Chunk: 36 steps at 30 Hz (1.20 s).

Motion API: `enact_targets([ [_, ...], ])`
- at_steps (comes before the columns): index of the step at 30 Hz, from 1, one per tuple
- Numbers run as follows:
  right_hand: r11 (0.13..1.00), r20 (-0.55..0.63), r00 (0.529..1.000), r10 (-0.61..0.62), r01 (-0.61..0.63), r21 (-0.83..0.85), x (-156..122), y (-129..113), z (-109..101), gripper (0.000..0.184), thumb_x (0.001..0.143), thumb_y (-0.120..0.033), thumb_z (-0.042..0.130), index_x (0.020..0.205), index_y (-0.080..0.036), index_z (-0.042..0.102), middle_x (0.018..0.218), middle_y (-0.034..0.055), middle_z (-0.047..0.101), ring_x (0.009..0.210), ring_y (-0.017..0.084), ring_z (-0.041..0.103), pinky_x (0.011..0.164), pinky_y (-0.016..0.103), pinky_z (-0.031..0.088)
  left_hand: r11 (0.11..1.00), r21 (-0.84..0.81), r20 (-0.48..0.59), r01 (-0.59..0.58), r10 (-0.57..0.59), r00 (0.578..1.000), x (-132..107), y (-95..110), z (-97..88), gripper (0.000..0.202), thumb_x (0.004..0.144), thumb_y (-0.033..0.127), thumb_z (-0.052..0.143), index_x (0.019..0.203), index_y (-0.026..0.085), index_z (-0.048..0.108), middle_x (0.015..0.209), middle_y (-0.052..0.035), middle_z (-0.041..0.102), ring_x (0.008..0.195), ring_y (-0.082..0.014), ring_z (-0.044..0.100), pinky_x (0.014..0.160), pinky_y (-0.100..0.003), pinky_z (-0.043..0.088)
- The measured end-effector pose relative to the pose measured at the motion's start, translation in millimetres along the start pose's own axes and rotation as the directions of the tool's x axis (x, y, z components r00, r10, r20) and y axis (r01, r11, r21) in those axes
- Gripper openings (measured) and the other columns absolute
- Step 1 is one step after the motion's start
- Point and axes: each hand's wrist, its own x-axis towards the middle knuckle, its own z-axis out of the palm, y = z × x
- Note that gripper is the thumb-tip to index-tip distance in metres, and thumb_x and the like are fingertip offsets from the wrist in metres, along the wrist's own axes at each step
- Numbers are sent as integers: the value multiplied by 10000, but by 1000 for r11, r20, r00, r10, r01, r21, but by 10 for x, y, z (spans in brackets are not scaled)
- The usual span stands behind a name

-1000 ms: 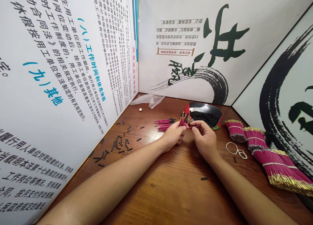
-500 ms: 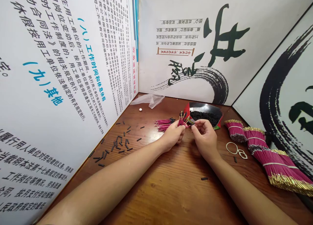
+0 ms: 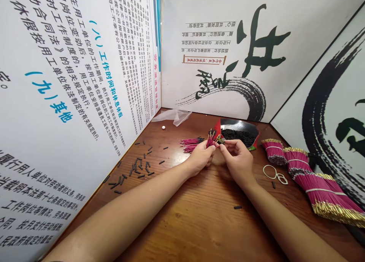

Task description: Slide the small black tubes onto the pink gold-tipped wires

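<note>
My left hand is closed round a small bunch of pink wires that fan upward with dark tips. My right hand pinches something small and dark at its fingertips, right beside the top of that bunch; I cannot make out what it is. Both hands rest low over the wooden table. Just behind them a black dish holds many short black tubes. A loose pile of pink wires lies left of the bunch.
Several short black tubes lie scattered at the left by a printed wall panel. Bound bundles of pink wires with gold ends lie at the right, with white rubber bands beside them. A clear plastic bag sits at the back.
My right hand has risen slightly and moved left, bringing its fingertips closer to the top of the bunch. The left hand has barely moved.
</note>
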Motion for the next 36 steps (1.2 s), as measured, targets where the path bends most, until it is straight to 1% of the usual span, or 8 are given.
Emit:
enact_targets([
  [8, 1000, 7, 1000, -6, 6, -20, 3, 8, -8, 287, 794, -440, 702, 926, -193, 637, 841, 60, 699, 746, 184, 643, 691, 338, 532, 1000, -11, 10, -14, 14, 1000, 2, -5, -6, 72, 876, 248, 514, 905, 204, 466, 539, 110, 275, 385, -39, 161, 385, -182, 109],
  [15, 1000, 19, 1000, -18, 18, -21, 6, 2, -12, 303, 790, -469, 697, 907, -199, 626, 815, 55, 690, 734, 187, 634, 668, 330, 518, 1000, -9, 0, -7, 7, 1000, 6, -2, -2, 69, 877, 251, 514, 909, 205, 472, 544, 109, 270, 388, -39, 162, 386, -182, 112],
  [23, 999, 46, 998, -35, 37, -39, -6, 14, 1, 259, 812, -416, 675, 945, -199, 624, 830, 43, 674, 725, 172, 615, 681, 321, 504, 1000, -5, -14, 11, -11, 1000, 2, 16, 12, 42, 887, 234, 470, 895, 217, 433, 553, 104, 269, 392, -45, 155, 387, -181, 105],
  [27, 1000, 59, 998, -18, 19, -20, -4, 38, 8, 262, 837, -388, 632, 1021, -204, 602, 852, 44, 666, 748, 180, 614, 691, 328, 501, 999, -18, -21, 49, -50, 999, 19, 24, -3, 45, 837, 198, 452, 880, 210, 443, 556, 105, 239, 392, -44, 129, 392, -174, 87],
  [30, 1000, 50, 999, 1, -1, -6, 1, 36, 0, 258, 846, -353, 602, 1057, -207, 576, 837, 32, 646, 722, 175, 603, 671, 321, 490, 997, -47, 2, 59, -59, 998, 33, 25, -27, 111, 760, 161, 423, 859, 192, 464, 549, 97, 232, 395, -46, 110, 394, -174, 86],
  [33, 997, 15, 998, -63, 64, -48, -13, -8, -12, 186, 855, -300, 569, 1018, -210, 570, 791, 10, 602, 699, 162, 574, 657, 302, 472, 992, -96, 41, 84, -81, 996, 43, 24, -52, 153, 734, 195, 392, 847, 176, 493, 559, 85, 227, 402, -54, 103, 394, -180, 98],
  [35, 980, 30, 986, -164, 166, -108, -34, -49, -15, 131, 867, -271, 550, 978, -214, 588, 751, -3, 567, 676, 152, 543, 645, 290, 457, 987, -122, 75, 99, -91, 993, 49, 21, -64, 164, 742, 226, 373, 836, 174, 497, 576, 77, 232, 410, -59, 106, 397, -184, 102],
  [36, 966, 62, 975, -215, 222, -135, -45, -67, -15, 122, 874, -261, 542, 969, -215, 603, 737, -6, 554, 665, 149, 531, 640, 287, 451, 986, -129, 91, 102, -90, 992, 52, 17, -68, 151, 743, 234, 368, 816, 176, 486, 583, 72, 237, 415, -61, 111, 400, -185, 103],
])
